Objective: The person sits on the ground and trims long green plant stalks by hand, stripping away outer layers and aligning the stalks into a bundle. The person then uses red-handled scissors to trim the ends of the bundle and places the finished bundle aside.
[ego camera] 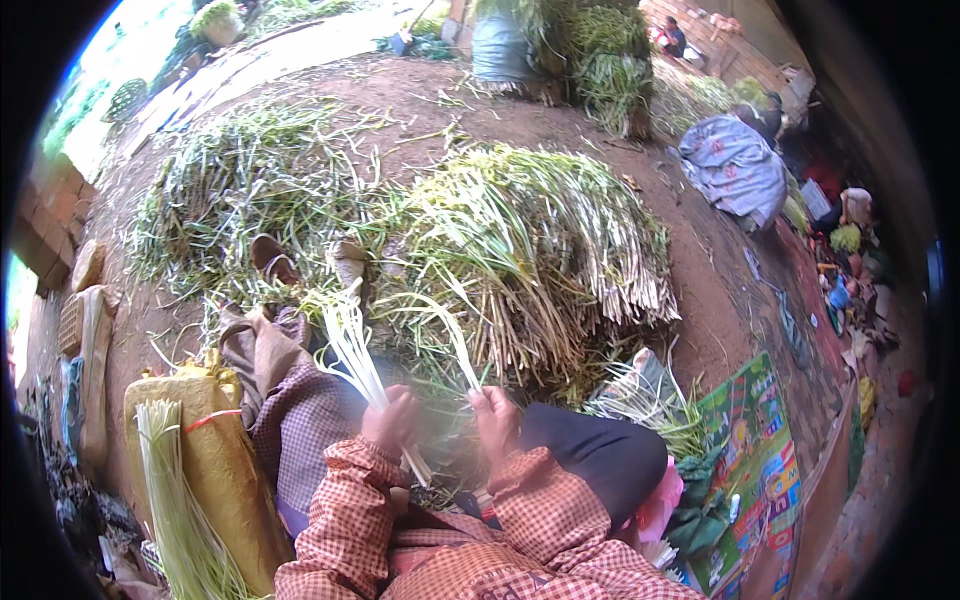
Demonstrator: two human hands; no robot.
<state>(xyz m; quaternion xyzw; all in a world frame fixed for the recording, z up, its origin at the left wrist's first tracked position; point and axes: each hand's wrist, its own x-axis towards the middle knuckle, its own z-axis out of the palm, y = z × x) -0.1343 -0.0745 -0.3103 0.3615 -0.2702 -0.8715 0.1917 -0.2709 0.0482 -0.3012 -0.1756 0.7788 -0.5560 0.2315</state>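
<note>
My left hand is closed around a small bunch of pale, peeled stalks, their white ends pointing down towards my lap. Between the thumb and fingers of my right hand is a single pale stalk that bends over to the left at its green top. Just beyond my hands lies a large heap of leafy green stalks, cut ends facing me and to the right. At my left, a bundle of cleaned stalks rests on a yellow wrapped block beside a red tie.
Loose leaves cover the ground ahead. Some pale stalks lie by my right knee, near a colourful printed mat. A grey cloth bundle sits farther right. Tall stacked bundles stand at the back; a person is beyond.
</note>
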